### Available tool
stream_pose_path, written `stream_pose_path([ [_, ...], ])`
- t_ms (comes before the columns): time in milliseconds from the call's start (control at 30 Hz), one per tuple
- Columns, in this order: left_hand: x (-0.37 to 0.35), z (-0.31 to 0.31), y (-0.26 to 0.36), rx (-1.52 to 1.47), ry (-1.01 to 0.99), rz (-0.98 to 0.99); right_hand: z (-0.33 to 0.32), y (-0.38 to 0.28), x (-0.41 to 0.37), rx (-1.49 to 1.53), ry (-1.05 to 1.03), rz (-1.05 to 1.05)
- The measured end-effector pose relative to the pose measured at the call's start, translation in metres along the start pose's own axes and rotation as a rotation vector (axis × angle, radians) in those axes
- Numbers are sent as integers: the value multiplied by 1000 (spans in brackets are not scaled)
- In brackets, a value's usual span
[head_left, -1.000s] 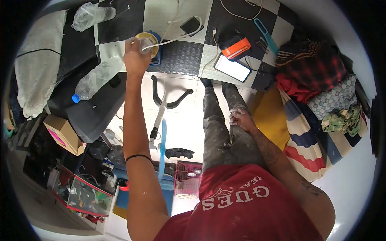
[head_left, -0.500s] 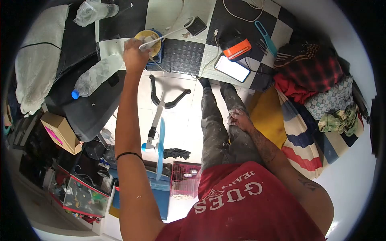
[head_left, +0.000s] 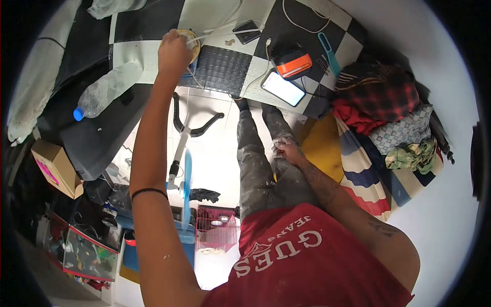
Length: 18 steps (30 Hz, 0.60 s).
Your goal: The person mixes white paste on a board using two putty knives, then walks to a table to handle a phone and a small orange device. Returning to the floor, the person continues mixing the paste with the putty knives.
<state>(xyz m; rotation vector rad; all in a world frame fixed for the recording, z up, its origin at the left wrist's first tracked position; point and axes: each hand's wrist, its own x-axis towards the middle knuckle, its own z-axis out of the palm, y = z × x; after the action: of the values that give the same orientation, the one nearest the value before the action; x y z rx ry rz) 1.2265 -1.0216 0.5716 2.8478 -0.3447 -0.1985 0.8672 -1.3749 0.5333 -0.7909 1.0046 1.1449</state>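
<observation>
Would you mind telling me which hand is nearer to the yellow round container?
Left. The left hand is on the yellow round container; the right hand rests apart on the leg.

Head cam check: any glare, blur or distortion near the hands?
Head view: heavy fisheye curves the black-and-white checkered mat and blackens the corners; the white tiled floor and lit rectangular phone screen are blown out; the left hand looks sharp.

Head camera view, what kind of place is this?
Probably a lived-in room at home: a checkered foam floor mat, a pile of clothes, and a lit phone lying on the mat.
</observation>
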Motion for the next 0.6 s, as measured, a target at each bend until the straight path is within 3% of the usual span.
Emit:
stream_pose_path([
  [167, 10, 2, 3, 27, 5, 17, 8, -15, -5, 17, 18, 14],
  [400, -23, -9, -17, -82, -47, -107, 5, -19, -14, -5, 10, -41],
  [433, -21, -9, -11, -76, 55, -76, 6, -19, -15, -27, 14, -47],
  [600, -21, -6, -11, -26, -37, -80, 3, -15, -22, 2, -6, -34],
])
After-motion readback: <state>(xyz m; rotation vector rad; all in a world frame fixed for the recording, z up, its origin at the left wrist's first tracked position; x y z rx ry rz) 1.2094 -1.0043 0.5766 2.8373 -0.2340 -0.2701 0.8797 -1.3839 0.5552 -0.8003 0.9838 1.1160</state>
